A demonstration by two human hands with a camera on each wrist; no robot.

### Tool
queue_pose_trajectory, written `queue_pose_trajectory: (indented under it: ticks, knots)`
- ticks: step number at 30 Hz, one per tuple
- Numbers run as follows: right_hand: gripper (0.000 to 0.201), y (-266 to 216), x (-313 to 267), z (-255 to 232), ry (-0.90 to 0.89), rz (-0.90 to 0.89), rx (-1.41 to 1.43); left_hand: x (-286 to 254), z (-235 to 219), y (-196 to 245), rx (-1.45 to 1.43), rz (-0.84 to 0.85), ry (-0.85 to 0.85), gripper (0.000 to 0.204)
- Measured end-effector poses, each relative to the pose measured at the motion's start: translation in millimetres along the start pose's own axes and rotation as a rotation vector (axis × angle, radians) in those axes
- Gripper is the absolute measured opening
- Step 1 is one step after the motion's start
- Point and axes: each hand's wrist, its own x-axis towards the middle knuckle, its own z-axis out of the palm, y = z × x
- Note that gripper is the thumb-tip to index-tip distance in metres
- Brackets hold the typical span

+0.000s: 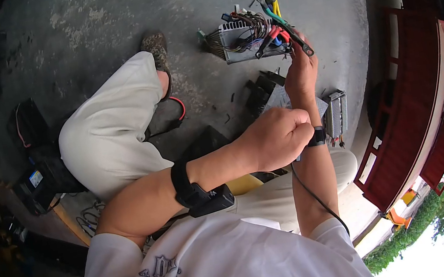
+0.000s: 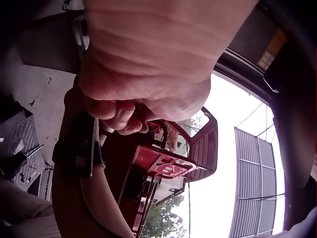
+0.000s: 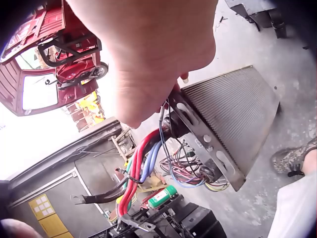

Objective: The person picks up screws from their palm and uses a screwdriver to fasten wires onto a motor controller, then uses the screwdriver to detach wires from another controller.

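Observation:
A finned metal controller box (image 1: 239, 47) is held off to the front by my right hand (image 1: 301, 75), whose fingers grip its cable end. Thick red cables (image 3: 133, 173), blue ones and a black lead with a metal lug hang from that end, with bundles of thin wires beside them. In the right wrist view the box's ribbed face (image 3: 233, 104) shows, while most of the gripping fingers are hidden behind the hand. My left hand (image 1: 280, 137) is curled into a fist over the right forearm, near its black wristband. No object shows in that fist (image 2: 148, 74) in the left wrist view.
On the concrete floor lie another finned box (image 1: 337, 113) and a grey metal box (image 1: 277, 100). A red looped cable (image 1: 179, 108) lies by my shoe (image 1: 155, 47). A red vehicle (image 1: 405, 108) stands to the right. A green bottle (image 3: 162, 197) sits among black parts.

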Motion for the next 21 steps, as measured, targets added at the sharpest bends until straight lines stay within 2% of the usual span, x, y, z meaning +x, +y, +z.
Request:
queue_pose_trajectory:
  ticks: [4,6,10,11,12,15,19,21]
  knots:
    - [0.053,4,14,7,-0.033,-0.038,-0.003,-1,2,-2,0.031,0.049,0.037,0.021]
    - [0.054,2,17,9,-0.062,-0.046,-0.021,0,4,-7,-0.021,0.117,0.124,0.021]
    - [0.057,4,24,10,-0.109,-0.01,0.004,0,-2,-3,-0.113,0.079,0.08,0.02]
    - [0.057,4,24,10,-0.105,-0.009,0.002,1,-4,-2,-0.407,-0.033,0.033,0.02]
    - [0.057,2,23,12,-0.069,-0.019,-0.037,2,-8,0,-0.698,-0.147,-0.02,0.019]
    - [0.058,-14,14,6,0.016,-0.068,-0.096,9,-25,6,-0.912,-0.162,0.076,0.025]
    - [0.057,-44,-12,-13,0.169,-0.144,-0.122,16,-31,8,-0.974,-0.088,0.15,0.042]
    - [0.055,-55,-27,-28,0.211,-0.204,-0.117,18,-33,6,-0.947,-0.061,0.086,0.047]
